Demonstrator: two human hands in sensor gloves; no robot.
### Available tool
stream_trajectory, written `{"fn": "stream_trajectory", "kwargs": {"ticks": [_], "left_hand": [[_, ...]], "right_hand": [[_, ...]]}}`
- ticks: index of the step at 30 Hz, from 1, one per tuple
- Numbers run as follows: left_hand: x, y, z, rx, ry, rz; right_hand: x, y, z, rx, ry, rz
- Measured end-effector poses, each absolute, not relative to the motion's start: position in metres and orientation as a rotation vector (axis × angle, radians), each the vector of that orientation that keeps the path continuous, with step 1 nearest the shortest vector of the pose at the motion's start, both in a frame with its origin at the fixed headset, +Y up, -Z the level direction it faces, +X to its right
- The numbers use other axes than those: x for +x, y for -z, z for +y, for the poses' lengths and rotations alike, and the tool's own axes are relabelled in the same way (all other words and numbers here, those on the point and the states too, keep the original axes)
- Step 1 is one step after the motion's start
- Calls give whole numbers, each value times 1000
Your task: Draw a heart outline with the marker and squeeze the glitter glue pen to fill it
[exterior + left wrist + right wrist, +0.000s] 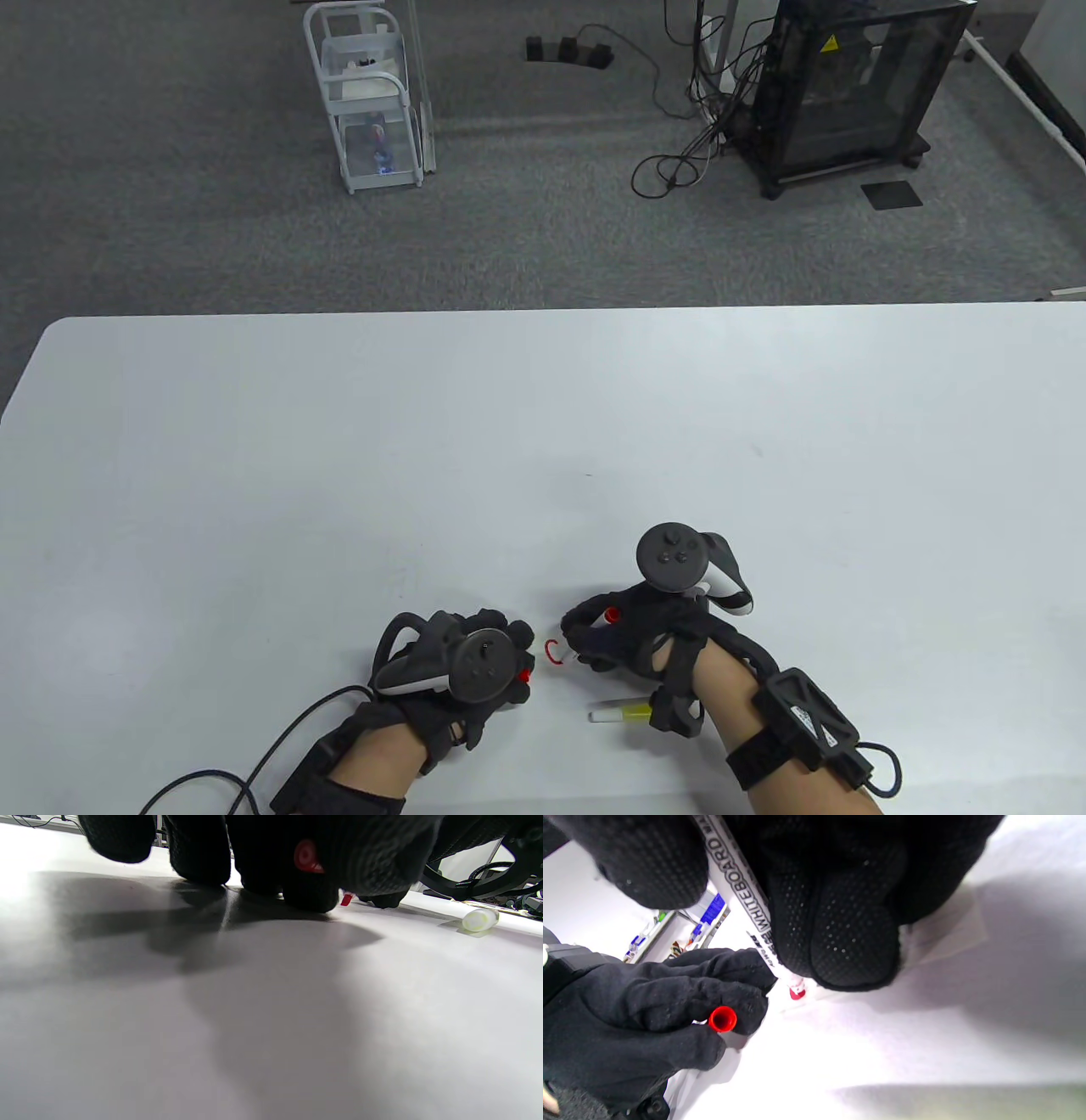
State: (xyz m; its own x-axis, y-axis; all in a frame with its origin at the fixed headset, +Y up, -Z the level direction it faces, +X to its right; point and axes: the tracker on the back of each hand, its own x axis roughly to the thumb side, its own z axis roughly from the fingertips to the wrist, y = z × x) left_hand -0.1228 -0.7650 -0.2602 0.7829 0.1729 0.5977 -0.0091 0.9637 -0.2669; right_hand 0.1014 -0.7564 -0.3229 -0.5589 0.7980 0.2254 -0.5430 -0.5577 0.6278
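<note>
Marker (pixel 742 887) slants toward seven o'clock in the right wrist view — right hand (pixel 632 641) pinches it, tip at the line; left hand (pixel 458 671) holds the red cap (pixel 722 1019), nearer the tip.

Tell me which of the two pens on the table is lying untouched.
The glitter glue pen, yellowish with a white end, lies flat beside the right hand. The red whiteboard marker is gripped in that hand, tip down.
</note>
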Motion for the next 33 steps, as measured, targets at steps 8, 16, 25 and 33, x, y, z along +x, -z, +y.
{"fn": "stream_trajectory", "kwargs": {"ticks": [8,16,25,33], "left_hand": [[-123,261,-765,-260,-103,-665],[-124,261,-766,-262,-108,-667],[-124,261,-766,-264,-109,-667],[-124,261,-766,-265,-110,-667]], "right_hand": [[108,324,-757,560,-2131,616],[112,325,-760,507,-2109,588],[115,326,-762,450,-2084,558],[116,326,-763,456,-2081,577]]}}
